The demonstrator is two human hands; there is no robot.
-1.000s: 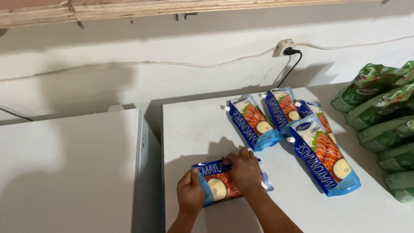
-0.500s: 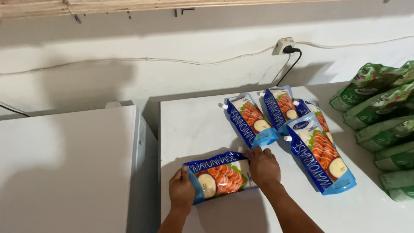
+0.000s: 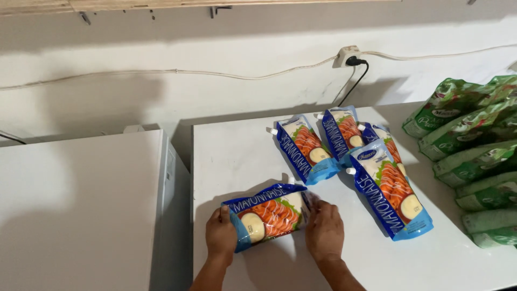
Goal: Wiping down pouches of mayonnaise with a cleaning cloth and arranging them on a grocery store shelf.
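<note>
The left hand (image 3: pixel 221 235) is gripping the lower-left end of a blue plastic spouted pouch printed with orange slices and a pale round (image 3: pixel 267 214), its fingers curled over the pouch's edge, while the right hand (image 3: pixel 324 230) is lying palm-down against the pouch's right end, fingers loosely spread and pressing on the corner there. The pouch is lying on its side near the front left of a white flat-topped table surface (image 3: pixel 237 156), between the two hands. Further back and to the right, four more blue pouches of the same kind (image 3: pixel 344 148) are lying flat, overlapping one another, white spouts pointing away; the fourth is mostly hidden beneath its neighbours. At the right edge a pile of green plastic bags (image 3: pixel 474 156) is stacking up, cut off by the frame. A white cabinet top (image 3: pixel 81 205) is sitting to the left, just beside the table. Behind, a black plug is sitting in a white wall socket (image 3: pixel 349 55).
</note>
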